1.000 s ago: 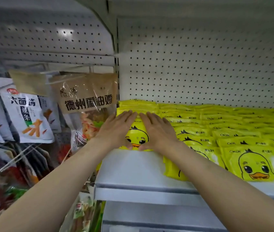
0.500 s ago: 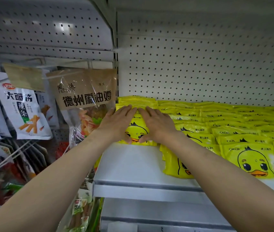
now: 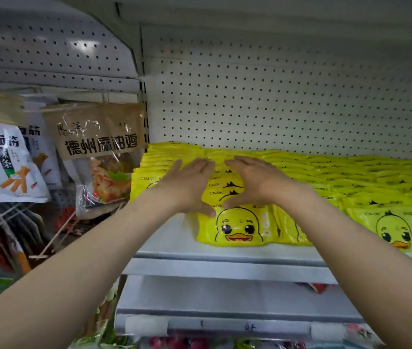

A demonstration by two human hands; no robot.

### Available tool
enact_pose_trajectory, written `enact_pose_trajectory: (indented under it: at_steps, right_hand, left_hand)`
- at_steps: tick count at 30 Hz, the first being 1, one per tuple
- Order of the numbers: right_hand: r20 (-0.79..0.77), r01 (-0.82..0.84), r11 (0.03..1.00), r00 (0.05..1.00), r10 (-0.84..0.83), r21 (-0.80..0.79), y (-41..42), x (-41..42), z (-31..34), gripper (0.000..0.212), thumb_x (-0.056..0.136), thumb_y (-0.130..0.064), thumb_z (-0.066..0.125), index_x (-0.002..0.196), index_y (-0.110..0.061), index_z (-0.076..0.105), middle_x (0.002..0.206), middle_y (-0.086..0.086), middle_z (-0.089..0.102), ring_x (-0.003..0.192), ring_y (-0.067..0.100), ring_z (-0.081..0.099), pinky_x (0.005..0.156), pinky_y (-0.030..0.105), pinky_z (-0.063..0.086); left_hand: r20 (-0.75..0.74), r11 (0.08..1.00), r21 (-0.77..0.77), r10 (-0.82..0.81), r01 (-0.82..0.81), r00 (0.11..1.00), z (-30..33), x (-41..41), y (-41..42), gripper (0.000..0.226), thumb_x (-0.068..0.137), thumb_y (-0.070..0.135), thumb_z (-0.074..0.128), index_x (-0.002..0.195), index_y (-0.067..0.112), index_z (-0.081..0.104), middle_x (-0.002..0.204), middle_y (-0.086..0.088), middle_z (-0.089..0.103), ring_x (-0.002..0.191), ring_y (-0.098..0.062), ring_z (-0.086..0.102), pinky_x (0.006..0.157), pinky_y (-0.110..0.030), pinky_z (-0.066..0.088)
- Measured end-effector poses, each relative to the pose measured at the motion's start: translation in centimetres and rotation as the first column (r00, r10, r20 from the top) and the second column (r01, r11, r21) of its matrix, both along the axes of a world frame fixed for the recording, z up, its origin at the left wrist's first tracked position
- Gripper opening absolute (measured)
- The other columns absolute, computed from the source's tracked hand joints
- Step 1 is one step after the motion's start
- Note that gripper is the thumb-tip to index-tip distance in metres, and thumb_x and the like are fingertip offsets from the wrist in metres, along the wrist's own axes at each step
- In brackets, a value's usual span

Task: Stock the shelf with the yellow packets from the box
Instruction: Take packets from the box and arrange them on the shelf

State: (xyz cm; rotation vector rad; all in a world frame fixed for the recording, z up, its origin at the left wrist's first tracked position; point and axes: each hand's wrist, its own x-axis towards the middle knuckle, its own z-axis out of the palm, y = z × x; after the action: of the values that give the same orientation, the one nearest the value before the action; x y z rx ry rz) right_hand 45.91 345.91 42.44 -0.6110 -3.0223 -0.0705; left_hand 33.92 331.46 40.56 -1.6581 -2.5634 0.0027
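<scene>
1. Left hand and right hand lie flat, fingers straight, grasping nothing, pressing the row of glossy yellow duck-print packets on the white metal shelf.
2. Risk: the slick foremost packet sits near the shelf lip; uneven pressure could push it off.
3. Risk: the left forearm could knock the neighbouring brown hanging pouch.
4. The box is not in view.

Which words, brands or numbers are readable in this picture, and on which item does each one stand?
"德州麻油鸡": brown hanging bag.
"大面筋" and "辣条": white hanging packet.
"CKOK": top edges of the yellow duck packets.
Red logo at the top of the white hanging packet: too small to read.
Handwritten marks on the lower shelf's price strip: not legible.
Smaller print on all the bags: blurred.
</scene>
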Motion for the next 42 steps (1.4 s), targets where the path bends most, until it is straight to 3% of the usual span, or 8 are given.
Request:
enact_pose_trajectory:
  at_steps: [3, 8, 19, 23, 26, 37, 42]
  right_hand:
    - [0.109, 0.011, 1.0, 0.994, -0.012, 0.012, 1.1, 3.0, -0.8, 0.126, 0.059, -0.074, 0.075, 0.156, -0.031, 0.007, 0.165, -0.003, 0.004, 0.151, 0.02, 0.009, 0.122, 0.043, 0.014]
    - [0.187, -0.039, 0.999, 0.982, 0.034, 0.025, 1.9, 4.7, -3.5, 0.14, 0.055, -0.074, 0.077, 0.156, -0.029, -0.008, 0.165, -0.002, -0.008, 0.152, 0.019, -0.008, 0.123, 0.048, 0.001]
    - [0.045, -0.017, 0.981, 0.999, 0.009, 0.196, 4.0, 1.1, -4.3, 0.139, 0.06, -0.07, 0.077, 0.157, -0.015, -0.007, 0.165, 0.007, -0.002, 0.152, 0.023, -0.004, 0.123, 0.048, -0.001]
    - [0.089, 0.013, 0.99, 0.996, -0.026, 0.141, 5.1, -0.1, -4.5, 0.143, 0.06, -0.075, 0.073, 0.155, -0.012, -0.012, 0.165, 0.01, -0.009, 0.152, 0.025, -0.008, 0.123, 0.047, -0.002]
    - [0.087, 0.026, 0.992, 0.996, -0.037, 0.123, 5.3, -0.8, -4.8, 0.144, 0.058, -0.083, 0.067, 0.156, -0.01, -0.011, 0.165, 0.011, -0.008, 0.152, 0.025, -0.007, 0.123, 0.046, 0.0]
    - [-0.032, 0.085, 0.969, 0.996, -0.08, 0.232, 6.3, -3.8, -5.3, 0.136, 0.059, -0.078, 0.071, 0.154, -0.003, 0.008, 0.16, 0.018, 0.018, 0.149, 0.031, 0.016, 0.121, 0.047, 0.014]
    - [-0.002, 0.093, 0.973, 0.996, -0.094, 0.211, 5.8, -3.4, -4.9, 0.136, 0.06, -0.077, 0.071, 0.155, -0.005, 0.005, 0.162, 0.016, 0.014, 0.151, 0.03, 0.012, 0.121, 0.047, 0.014]
  left_hand:
    - [0.04, 0.992, -0.109, -0.066, 0.07, 0.997, -0.8, 2.7, 1.2, 0.132, 0.064, 0.067, 0.074, 0.154, 0.017, -0.008, 0.163, -0.001, -0.01, 0.149, -0.015, -0.013, 0.121, -0.048, -0.002]
    - [0.023, 0.972, -0.235, -0.012, 0.017, 1.0, -2.1, 3.5, 2.4, 0.144, 0.059, 0.065, 0.079, 0.152, 0.015, -0.019, 0.161, -0.001, -0.02, 0.147, -0.017, -0.02, 0.12, -0.048, -0.006]
    - [-0.134, 0.99, -0.124, 0.057, -0.074, 0.989, -2.2, 1.4, 5.8, 0.145, 0.057, 0.062, 0.081, 0.152, 0.01, -0.015, 0.162, -0.007, -0.013, 0.148, -0.02, -0.016, 0.12, -0.051, -0.005]
    - [-0.185, 0.99, -0.117, 0.05, -0.073, 0.981, -2.3, 0.5, 6.8, 0.143, 0.057, 0.066, 0.078, 0.153, 0.009, -0.012, 0.163, -0.007, -0.008, 0.149, -0.019, -0.013, 0.12, -0.052, -0.004]
    - [-0.194, 0.989, -0.131, 0.044, -0.07, 0.98, -2.3, 0.0, 7.3, 0.143, 0.058, 0.066, 0.078, 0.153, 0.009, -0.012, 0.163, -0.008, -0.007, 0.149, -0.02, -0.013, 0.119, -0.052, -0.003]
    - [-0.192, 0.99, -0.07, 0.11, -0.125, 0.975, -2.6, -2.2, 9.5, 0.137, 0.061, 0.061, 0.079, 0.153, 0.012, -0.009, 0.163, -0.003, -0.005, 0.15, -0.018, -0.005, 0.118, -0.057, 0.001]
    - [-0.177, 0.991, -0.069, 0.105, -0.119, 0.979, -2.5, -1.8, 9.1, 0.138, 0.06, 0.061, 0.08, 0.154, 0.013, -0.009, 0.163, -0.003, -0.005, 0.15, -0.018, -0.003, 0.118, -0.057, 0.001]
